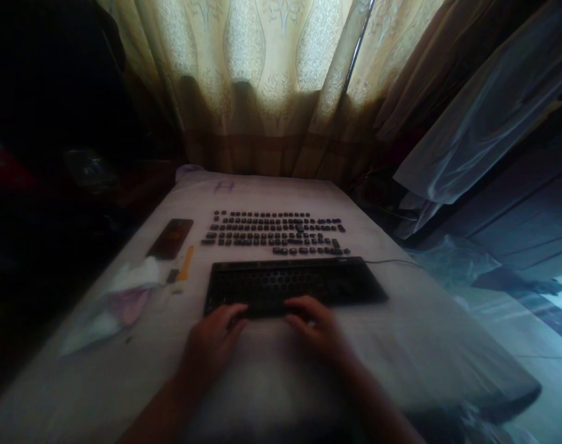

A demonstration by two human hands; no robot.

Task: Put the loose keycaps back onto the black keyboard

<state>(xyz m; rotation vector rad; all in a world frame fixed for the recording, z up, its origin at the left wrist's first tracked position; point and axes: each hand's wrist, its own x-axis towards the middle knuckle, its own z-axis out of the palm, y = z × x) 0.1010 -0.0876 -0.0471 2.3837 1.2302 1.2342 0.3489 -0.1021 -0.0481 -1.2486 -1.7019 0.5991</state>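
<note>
A black keyboard frame (309, 282) with its keys taken off lies on a white cloth-covered table (401, 320). Behind it the loose black keycaps (274, 232) are laid out in rows. My left hand (214, 342) rests at the frame's near edge, left of centre, fingers curled onto it. My right hand (315, 327) rests on the near edge close to the middle, fingers bent over it. What the fingertips hold, if anything, is too dark to make out.
A dark phone (171, 238) lies at the left, with a small orange tool (187, 263) beside it. A crumpled plastic bag with cloth (114, 305) sits nearer left. Patterned curtains (272, 80) hang behind the table. The keyboard's cable (392, 261) trails right.
</note>
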